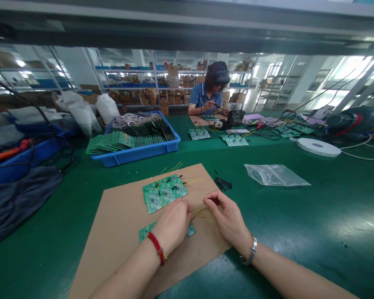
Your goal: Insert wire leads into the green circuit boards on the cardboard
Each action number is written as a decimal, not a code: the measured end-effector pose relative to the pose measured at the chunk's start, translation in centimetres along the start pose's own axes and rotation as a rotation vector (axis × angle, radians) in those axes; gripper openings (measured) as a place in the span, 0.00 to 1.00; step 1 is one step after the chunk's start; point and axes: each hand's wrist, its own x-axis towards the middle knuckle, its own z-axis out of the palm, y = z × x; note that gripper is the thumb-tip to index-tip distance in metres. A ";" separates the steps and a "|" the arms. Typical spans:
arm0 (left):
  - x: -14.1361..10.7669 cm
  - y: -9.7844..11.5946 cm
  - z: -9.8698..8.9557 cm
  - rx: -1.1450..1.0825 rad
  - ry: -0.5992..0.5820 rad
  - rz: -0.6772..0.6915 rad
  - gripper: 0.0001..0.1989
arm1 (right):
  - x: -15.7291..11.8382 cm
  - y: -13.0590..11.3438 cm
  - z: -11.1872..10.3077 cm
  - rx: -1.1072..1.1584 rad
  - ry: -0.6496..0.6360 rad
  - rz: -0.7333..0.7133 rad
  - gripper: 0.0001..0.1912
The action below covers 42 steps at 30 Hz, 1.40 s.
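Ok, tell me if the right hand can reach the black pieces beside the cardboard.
Probably yes: the right hand sits below the black pieces, with only bare cardboard sheet and green mat between.

Thin yellow wires (202, 213) fan out from the right hand's fingers (212, 200) toward the left hand's fingers (187, 211), pinched at the right and lying almost level. A green circuit board (146, 231) lies flat beneath the left hand, mostly hidden, with one corner showing past the fingertips. Just beyond those fingers sits a loose pile of green circuit boards (162, 196), overlapping and slightly askew, with small black parts on top and yellow wires sticking out of the far edge.
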 end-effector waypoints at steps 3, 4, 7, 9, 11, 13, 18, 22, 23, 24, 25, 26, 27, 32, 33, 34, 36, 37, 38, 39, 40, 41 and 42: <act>-0.1 -0.4 0.1 -0.051 0.048 0.004 0.08 | 0.1 0.1 0.0 0.019 -0.003 0.010 0.09; -0.2 -0.5 0.2 -0.071 0.068 0.012 0.07 | 0.2 0.2 0.0 0.033 -0.001 0.017 0.09; -0.5 -0.6 0.4 -0.117 0.106 0.030 0.07 | 0.4 0.7 0.1 0.082 0.004 0.054 0.09; -0.7 -0.7 0.3 -0.121 0.115 0.026 0.07 | 0.5 0.8 0.0 0.098 0.002 0.082 0.10; -0.7 -0.7 0.1 -0.112 0.115 0.012 0.07 | 0.4 0.7 0.0 0.094 -0.005 0.079 0.09; -0.6 -0.9 -0.3 -0.106 0.115 -0.002 0.07 | 0.3 0.3 0.0 0.061 -0.027 0.044 0.09; -0.3 -1.1 -1.3 -0.084 0.084 0.004 0.07 | -0.1 -0.6 0.0 -0.050 -0.110 -0.012 0.08; 0.0 -0.6 -0.9 -0.018 0.014 0.025 0.07 | 0.0 -0.6 0.0 -0.052 -0.097 -0.001 0.08; 0.0 -0.4 -0.8 0.002 0.005 0.028 0.08 | 0.0 -0.6 0.0 -0.054 -0.094 0.002 0.08; 0.0 -0.3 -0.6 0.022 -0.001 0.029 0.09 | 0.1 -0.6 0.0 -0.056 -0.092 0.004 0.08; 0.1 -0.1 -0.4 0.041 -0.005 0.026 0.10 | 0.1 -0.5 0.0 -0.057 -0.091 0.006 0.08; 0.1 0.0 -0.3 0.060 -0.007 0.025 0.11 | 0.1 -0.5 0.0 -0.056 -0.092 0.005 0.08; 0.0 0.0 -0.1 0.079 -0.010 0.029 0.11 | 0.2 -0.5 0.0 -0.054 -0.093 0.002 0.08; 0.0 0.1 0.6 0.145 0.008 0.063 0.14 | 0.2 -0.4 0.0 -0.039 -0.097 0.002 0.08; 0.0 0.1 0.7 0.154 0.011 0.069 0.14 | 0.2 -0.4 0.0 -0.038 -0.095 0.007 0.08; 0.0 0.1 0.8 0.161 0.011 0.074 0.14 | 0.2 -0.3 0.0 -0.038 -0.093 0.010 0.08; 0.0 0.2 0.8 0.175 0.000 0.075 0.14 | 0.2 -0.3 0.0 -0.043 -0.090 0.009 0.08; 0.0 0.3 0.8 0.177 -0.004 0.073 0.14 | 0.2 -0.3 0.0 -0.046 -0.090 0.006 0.08; 0.0 0.3 0.8 0.176 -0.008 0.067 0.13 | 0.2 -0.2 0.0 -0.048 -0.089 0.000 0.08; -0.1 0.3 0.8 0.172 -0.009 0.066 0.12 | 0.2 -0.2 0.0 -0.047 -0.089 -0.006 0.08; -0.1 0.3 0.7 0.165 -0.005 0.064 0.12 | 0.1 -0.2 -0.1 -0.046 -0.087 -0.012 0.07; -0.1 0.3 0.7 0.159 0.005 0.065 0.11 | 0.1 -0.2 -0.1 -0.043 -0.082 -0.016 0.07; -0.2 0.2 0.6 0.155 0.018 0.067 0.12 | 0.1 -0.1 -0.1 -0.039 -0.078 -0.018 0.07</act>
